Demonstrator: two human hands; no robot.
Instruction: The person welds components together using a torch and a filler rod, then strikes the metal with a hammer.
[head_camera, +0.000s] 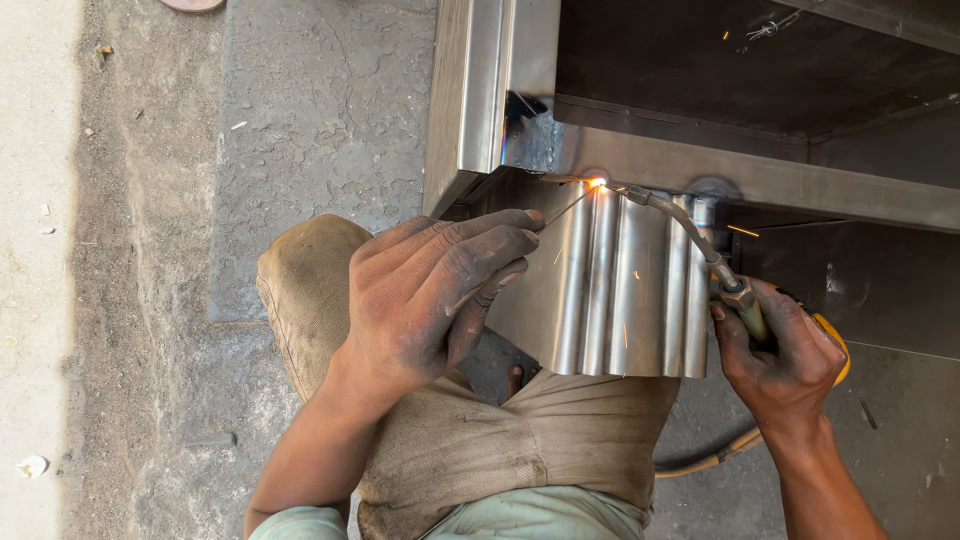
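Observation:
My left hand (430, 290) pinches a thin metal filler rod (565, 210) whose tip reaches a bright orange welding spark (597, 183). My right hand (780, 355) grips a welding torch (700, 245) with a yellow handle and a curved neck that points at the same spot. The spark sits where a ribbed stainless steel panel (615, 290) meets the lower rail of a stainless steel frame (760, 180). The panel stands between my two hands, and both hands are dirty with soot.
My knee in khaki trousers (310, 280) is under my left hand. The torch hose (700, 462) trails over the concrete floor (150, 250) at the lower right. The steel frame's corner post (470, 90) rises above the panel.

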